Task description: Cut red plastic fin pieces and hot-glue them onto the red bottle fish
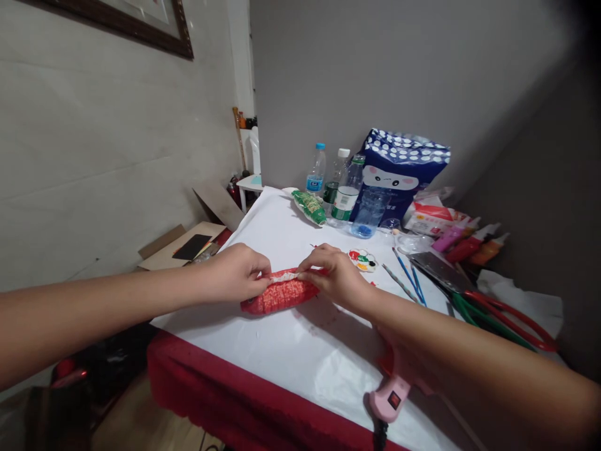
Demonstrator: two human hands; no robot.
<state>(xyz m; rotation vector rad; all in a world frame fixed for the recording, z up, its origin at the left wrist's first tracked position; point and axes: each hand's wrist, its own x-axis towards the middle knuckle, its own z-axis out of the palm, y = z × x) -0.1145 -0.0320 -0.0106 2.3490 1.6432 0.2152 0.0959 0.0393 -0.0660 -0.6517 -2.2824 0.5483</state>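
Observation:
A red, rough-textured fish-shaped craft (282, 297) lies on the white-covered table, with a dark eye-like spot at its left end. Along its upper side runs a narrow whitish strip (284, 277). My left hand (241, 272) is closed, thumb and finger pinching the edge near the left end of the strip. At the other end my right hand (331, 272) pinches the edge the same way and covers part of the craft's right end. Under my right forearm rests a pink glue gun (390, 398), partly hidden.
Behind my right hand lies a paint palette (362, 260), with paintbrushes (410, 275) to its right. Red-and-green-handled scissors (498, 319) lie farther right. A green craft (308, 207), plastic bottles (346, 194) and a blue bag (399, 169) stand at the back.

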